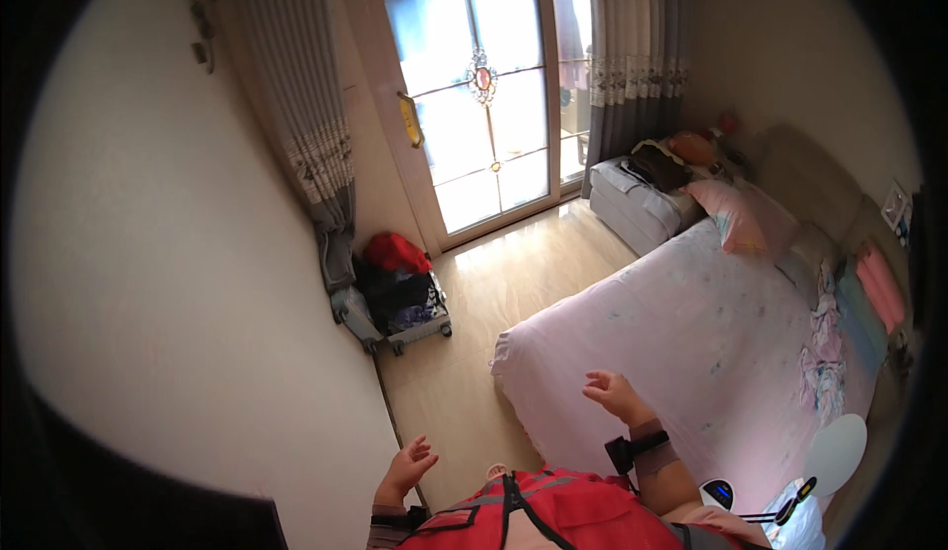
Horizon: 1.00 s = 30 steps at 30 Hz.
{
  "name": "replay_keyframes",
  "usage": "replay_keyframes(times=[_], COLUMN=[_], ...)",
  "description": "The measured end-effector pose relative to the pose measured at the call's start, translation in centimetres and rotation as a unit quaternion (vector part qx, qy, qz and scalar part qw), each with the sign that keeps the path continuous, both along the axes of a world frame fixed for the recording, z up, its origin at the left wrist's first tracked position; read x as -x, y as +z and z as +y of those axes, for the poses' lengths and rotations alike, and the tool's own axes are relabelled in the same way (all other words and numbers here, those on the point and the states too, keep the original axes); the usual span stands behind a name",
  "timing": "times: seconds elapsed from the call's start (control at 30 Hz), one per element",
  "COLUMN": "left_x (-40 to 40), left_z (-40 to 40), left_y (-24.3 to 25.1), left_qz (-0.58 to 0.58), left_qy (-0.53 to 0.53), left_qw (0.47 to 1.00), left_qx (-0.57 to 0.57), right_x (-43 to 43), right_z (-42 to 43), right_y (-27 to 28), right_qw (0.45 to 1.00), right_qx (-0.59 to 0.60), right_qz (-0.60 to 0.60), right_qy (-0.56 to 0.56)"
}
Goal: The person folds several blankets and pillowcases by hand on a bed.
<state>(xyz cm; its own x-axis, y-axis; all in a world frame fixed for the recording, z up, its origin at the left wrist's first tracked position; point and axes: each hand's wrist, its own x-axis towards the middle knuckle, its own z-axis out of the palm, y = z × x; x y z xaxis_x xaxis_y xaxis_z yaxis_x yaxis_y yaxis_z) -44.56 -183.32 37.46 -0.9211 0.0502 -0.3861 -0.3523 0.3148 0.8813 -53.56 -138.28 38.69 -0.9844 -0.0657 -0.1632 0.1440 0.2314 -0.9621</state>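
Note:
My left hand (411,463) is raised near the white wall at the lower left, fingers apart, with nothing in it. Over the near corner of the bed hovers my right hand (615,396), its fingers loosely bent and holding nothing. The bed (637,328) wears a pale pink sheet with faint floral marks. Beyond my left hand, an open suitcase (421,331) full of dark clothes lies on the floor against the wall. A red cloth (398,252) rests on top of its contents.
A glazed sliding door (481,135) with a yellow handle (409,120) stands ahead between grey curtains (296,106). Right of it, a grey upholstered nightstand (637,206) bears clothes. A pink pillow (729,217) and a crumpled floral cloth (826,343) lie on the bed. Tiled floor (437,383) runs between wall and bed.

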Motion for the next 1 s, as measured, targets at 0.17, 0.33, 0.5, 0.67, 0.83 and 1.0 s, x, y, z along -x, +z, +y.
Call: replay_keyframes(times=[0.17, 0.33, 0.5, 0.67, 0.83, 1.0], left_x=[10.5, 18.3, 25.5, 34.1, 43.5, 52.6], left_z=[-3.8, -5.7, -8.8, -12.2, -13.6, -12.4], left_y=[1.0, 1.2, 0.9, 0.6, 4.2, 4.6], left_qz=[0.022, 0.026, -0.021, -0.026, -0.022, -0.009], left_qy=[-0.010, -0.036, -0.037, 0.017, 0.014, 0.028], left_qw=[1.000, 0.997, 0.999, 0.998, 0.999, 0.997], left_qx=[-0.007, -0.056, -0.029, -0.055, -0.028, -0.074], right_x=[7.5, 13.3, 21.7, 32.3, 42.0, 48.3], right_z=[-4.6, -6.0, -8.4, -10.3, -11.7, -11.1], right_y=[3.4, 2.0, 2.3, 1.0, 1.6, 2.8], right_qw=[1.000, 0.999, 0.998, 0.998, 0.996, 0.999], right_qx=[0.006, 0.028, 0.031, 0.043, 0.085, 0.028], right_qz=[0.012, -0.025, -0.044, -0.029, -0.015, 0.004], right_qy=[0.006, -0.002, -0.016, -0.023, -0.005, -0.031])
